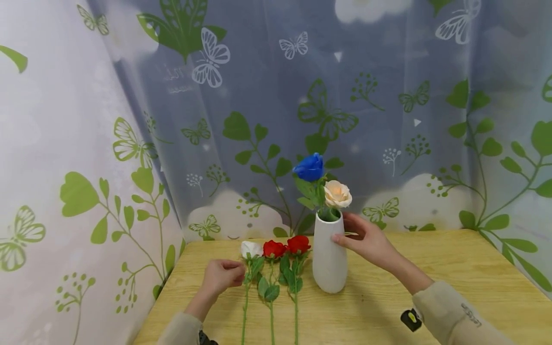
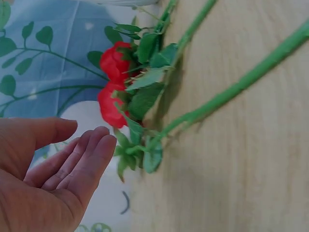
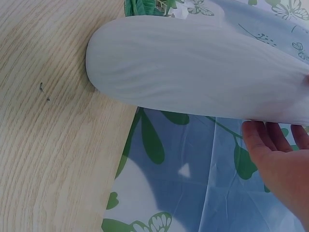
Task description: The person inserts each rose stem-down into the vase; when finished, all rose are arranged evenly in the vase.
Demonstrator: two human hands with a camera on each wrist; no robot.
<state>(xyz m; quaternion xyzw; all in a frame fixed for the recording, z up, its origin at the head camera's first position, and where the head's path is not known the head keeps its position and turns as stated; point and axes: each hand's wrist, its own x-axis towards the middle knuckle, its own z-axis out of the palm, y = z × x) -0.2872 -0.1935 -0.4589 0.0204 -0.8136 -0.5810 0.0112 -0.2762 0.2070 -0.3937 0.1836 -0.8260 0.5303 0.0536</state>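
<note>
Right hand (image 1: 373,244) grips white vase (image 1: 329,261) near the rim, thumb on front, fingers at the side. Left hand (image 1: 222,276): thumb and fingers apart, holding nothing, just beside white rose (image 1: 251,249). Vase tall, plain, narrower at top, upright on wood-grain counter (image 1: 388,297); blue rose (image 1: 309,167) and cream rose (image 1: 338,194) inside, blue higher. White rose lies beside two red roses (image 1: 274,248), green leafy stems roughly parallel.

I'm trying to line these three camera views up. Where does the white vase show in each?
Head: the white vase stands right of and below centre, held near its rim by the right hand.
Left wrist: only a pale sliver at the top edge, probably the vase.
Right wrist: sideways across the upper half, running off the right edge.
Shared landmark: the wood-grain tabletop.
</note>
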